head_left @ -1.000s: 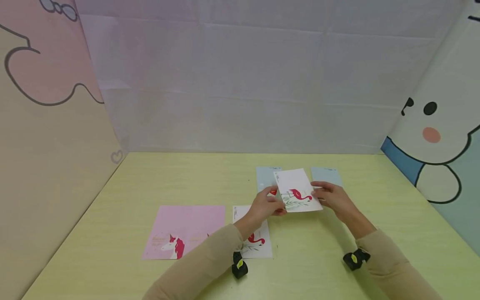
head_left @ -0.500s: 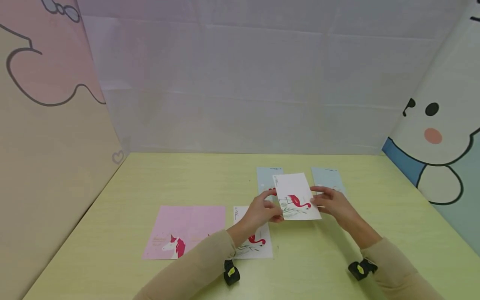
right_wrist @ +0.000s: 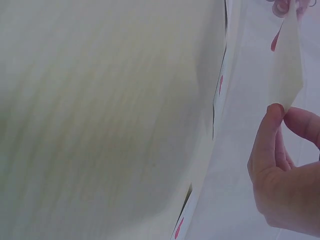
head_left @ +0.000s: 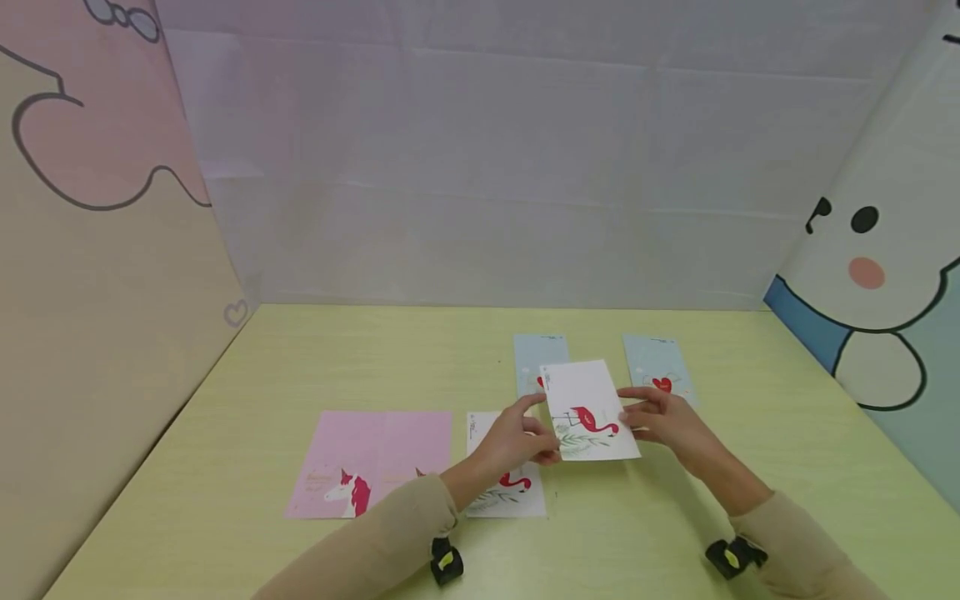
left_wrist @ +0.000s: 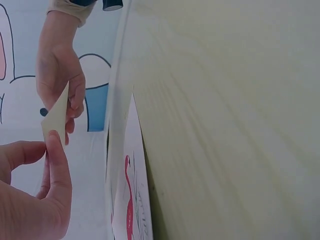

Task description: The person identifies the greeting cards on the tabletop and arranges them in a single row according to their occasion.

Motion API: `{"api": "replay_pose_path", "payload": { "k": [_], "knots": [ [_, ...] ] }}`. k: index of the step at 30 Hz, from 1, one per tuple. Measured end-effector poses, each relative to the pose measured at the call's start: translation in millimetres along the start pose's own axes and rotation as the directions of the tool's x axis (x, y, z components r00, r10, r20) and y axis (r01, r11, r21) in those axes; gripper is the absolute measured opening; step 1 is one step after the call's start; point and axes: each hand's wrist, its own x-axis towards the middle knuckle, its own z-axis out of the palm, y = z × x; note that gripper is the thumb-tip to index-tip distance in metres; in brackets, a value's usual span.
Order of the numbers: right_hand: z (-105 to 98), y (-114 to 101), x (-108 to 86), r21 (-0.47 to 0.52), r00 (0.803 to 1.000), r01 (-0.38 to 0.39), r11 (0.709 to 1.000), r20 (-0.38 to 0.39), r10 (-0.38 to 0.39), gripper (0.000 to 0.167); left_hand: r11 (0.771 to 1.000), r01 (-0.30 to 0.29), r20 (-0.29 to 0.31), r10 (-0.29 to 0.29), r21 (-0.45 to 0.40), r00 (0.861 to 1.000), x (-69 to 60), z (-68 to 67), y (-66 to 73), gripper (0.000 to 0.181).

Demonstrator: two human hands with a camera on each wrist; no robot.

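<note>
A white card with a red flamingo and green leaves (head_left: 588,400) is held above the table between both hands. My left hand (head_left: 513,437) pinches its left edge between thumb and fingers, as the left wrist view also shows for the left hand (left_wrist: 42,190). On the opposite edge, the right hand (head_left: 678,429) pinches the card; in the right wrist view this card (right_wrist: 287,65) appears nearly edge-on above the right hand (right_wrist: 285,165). Below the left forearm lies a second flamingo card (head_left: 517,496), partly covered by the hand and sleeve.
Left of that card lies a pink sheet with unicorns (head_left: 382,442), partly behind the left sleeve. Two light blue cards with red hearts lie farther back: a left one (head_left: 536,354), partly covered by the held card, and a right one (head_left: 652,358). Printed cloth walls surround the yellowish table (head_left: 360,358).
Both hands have brought the held flamingo card down in the view, toward the near side and slightly left. More of the right blue card shows. The cards on the table stay put.
</note>
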Motion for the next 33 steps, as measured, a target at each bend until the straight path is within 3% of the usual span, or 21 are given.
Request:
{"api": "replay_pose_path", "payload": {
  "k": [12, 33],
  "knots": [
    [6, 3, -9.3, 0.012, 0.999, 0.007, 1.000, 0.050, -0.008, 0.044, 0.989, 0.012, 0.017, -0.014, 0.150, 1.000, -13.0, -2.2, -8.4, 0.065],
    [15, 10, -16.4, -0.018, 0.997, -0.038, 0.999, 0.072, 0.039, 0.041, 0.976, 0.079, 0.036, -0.088, 0.204, 0.996, -25.6, -2.3, -14.3, 0.063]
  ]
}}
